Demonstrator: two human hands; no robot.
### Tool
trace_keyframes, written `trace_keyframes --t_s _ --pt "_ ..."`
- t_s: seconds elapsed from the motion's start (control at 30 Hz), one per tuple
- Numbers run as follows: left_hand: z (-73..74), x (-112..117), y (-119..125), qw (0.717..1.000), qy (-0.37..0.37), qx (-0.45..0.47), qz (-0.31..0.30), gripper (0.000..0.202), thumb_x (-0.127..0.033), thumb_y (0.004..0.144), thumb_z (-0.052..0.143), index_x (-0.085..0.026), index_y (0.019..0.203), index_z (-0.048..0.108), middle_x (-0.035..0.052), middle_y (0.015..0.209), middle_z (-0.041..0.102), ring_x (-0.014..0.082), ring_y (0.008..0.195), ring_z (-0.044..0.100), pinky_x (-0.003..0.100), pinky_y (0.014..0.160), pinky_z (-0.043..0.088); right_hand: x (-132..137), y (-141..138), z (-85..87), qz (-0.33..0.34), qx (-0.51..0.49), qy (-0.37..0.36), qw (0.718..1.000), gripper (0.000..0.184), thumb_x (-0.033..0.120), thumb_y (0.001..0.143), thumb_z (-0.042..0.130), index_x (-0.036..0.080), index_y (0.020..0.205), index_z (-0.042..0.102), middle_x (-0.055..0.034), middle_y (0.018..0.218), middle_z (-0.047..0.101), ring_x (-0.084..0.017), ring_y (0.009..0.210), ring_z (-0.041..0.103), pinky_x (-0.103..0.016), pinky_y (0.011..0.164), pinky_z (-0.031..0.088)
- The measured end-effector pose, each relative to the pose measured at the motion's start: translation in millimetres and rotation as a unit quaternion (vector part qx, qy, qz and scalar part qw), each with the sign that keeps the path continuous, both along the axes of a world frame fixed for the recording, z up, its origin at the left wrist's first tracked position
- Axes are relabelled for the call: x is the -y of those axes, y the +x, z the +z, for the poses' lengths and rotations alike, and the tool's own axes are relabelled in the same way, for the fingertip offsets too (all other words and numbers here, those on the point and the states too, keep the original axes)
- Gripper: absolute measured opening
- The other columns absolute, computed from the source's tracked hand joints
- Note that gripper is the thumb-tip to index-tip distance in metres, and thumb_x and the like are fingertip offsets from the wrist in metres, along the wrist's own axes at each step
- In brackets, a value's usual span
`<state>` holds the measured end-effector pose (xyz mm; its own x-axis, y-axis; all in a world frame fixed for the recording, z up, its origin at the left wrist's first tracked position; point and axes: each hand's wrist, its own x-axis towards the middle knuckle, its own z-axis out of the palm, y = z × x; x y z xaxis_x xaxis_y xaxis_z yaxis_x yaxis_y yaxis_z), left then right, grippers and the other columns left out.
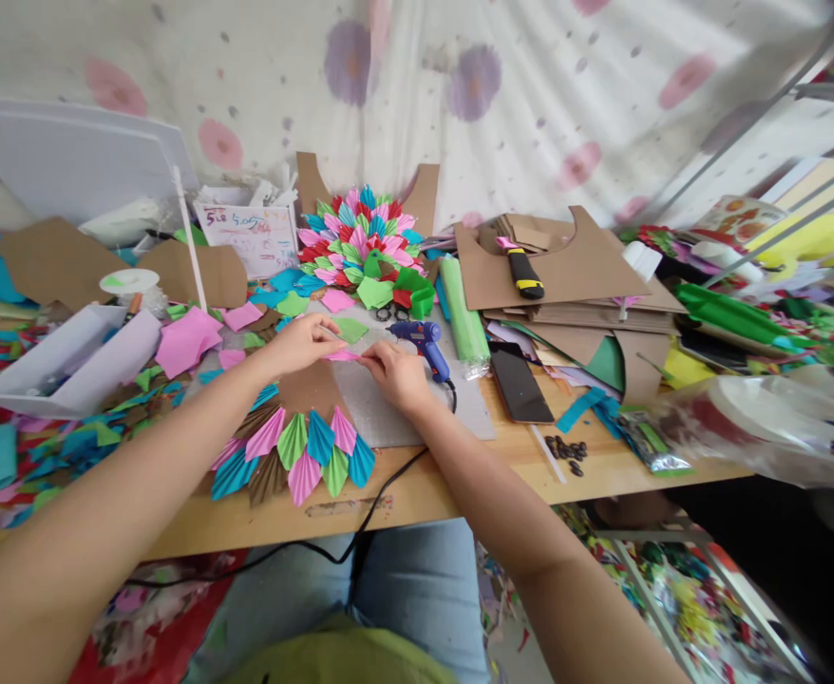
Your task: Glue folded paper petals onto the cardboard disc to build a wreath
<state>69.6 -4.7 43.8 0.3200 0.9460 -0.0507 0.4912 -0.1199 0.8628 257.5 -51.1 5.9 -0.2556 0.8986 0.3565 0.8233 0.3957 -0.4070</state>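
Note:
Between my two hands a small piece of pink paper (pixel 344 356) is stretched out above the work. My left hand (pixel 301 340) pinches its left end, and the fingers of my right hand (pixel 395 372) pinch its right end. Below them lies a brown cardboard piece (pixel 310 388) edged with pleated paper leaves (pixel 304 475) in pink, green, blue and brown. Just behind my right hand a blue glue gun (pixel 427 347) rests on the grey board (pixel 464 413). A green paper piece (pixel 350 330) lies beyond my fingers.
At the back stands a cardboard form (pixel 364 237) covered in colourful leaves. A white box (pixel 67 366) sits among paper scraps on the left. To the right are a phone (pixel 521 382), stacked cardboard (pixel 552 266) with a yellow-black cutter (pixel 526 274), and a green roll (pixel 464 313). A black cord (pixel 381 499) crosses the table edge.

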Motion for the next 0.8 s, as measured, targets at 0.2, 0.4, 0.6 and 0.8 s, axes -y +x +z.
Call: trace_keyframes --t_s 0.2,0.4,0.6,0.8 --pt "-1.3 -0.3 8.1 1.0 -0.007 0.026 0.015 0.047 -0.046 0.048 0.077 -0.018 0.077 0.052 -0.0039 0.056 0.06 0.0121 0.051 0.053 0.023 0.051 0.038 1.0 2.1 -0.3 0.051 0.002 0.026 0.998 0.02 0.029 0.092 0.048 0.019 0.089 0.065 -0.005 0.09 0.068 -0.016 0.087 0.06 -0.024 0.072 0.038" --pt "-6.3 0.8 18.2 0.996 -0.011 0.081 0.042 0.036 -0.034 0.054 0.076 -0.018 0.076 0.054 -0.0007 0.062 0.062 0.013 0.053 0.055 0.024 0.051 0.042 4.4 -0.9 -0.4 0.107 0.041 0.039 0.993 0.023 0.026 0.094 0.043 0.017 0.095 0.064 -0.0067 0.091 0.066 -0.016 0.088 0.058 -0.025 0.076 0.038" --pt "-12.9 -1.4 24.5 0.992 0.018 0.082 0.09 0.031 -0.025 0.054 0.077 -0.017 0.075 0.056 -0.0005 0.067 0.063 0.0134 0.059 0.058 0.024 0.053 0.045 4.9 -0.6 1.0 0.093 0.048 0.02 0.994 0.022 0.023 0.093 0.044 0.017 0.097 0.064 -0.0069 0.094 0.066 -0.017 0.091 0.058 -0.024 0.076 0.038" --pt "-3.7 7.1 31.1 0.959 -0.037 0.214 0.183 0.025 -0.03 0.069 0.071 -0.016 0.08 0.053 -0.0014 0.071 0.059 0.0116 0.06 0.059 0.026 0.056 0.05 3.7 -2.0 -1.9 0.001 0.012 0.044 0.999 0.019 0.026 0.09 0.048 0.017 0.087 0.064 -0.0044 0.085 0.067 -0.015 0.081 0.059 -0.023 0.068 0.037"
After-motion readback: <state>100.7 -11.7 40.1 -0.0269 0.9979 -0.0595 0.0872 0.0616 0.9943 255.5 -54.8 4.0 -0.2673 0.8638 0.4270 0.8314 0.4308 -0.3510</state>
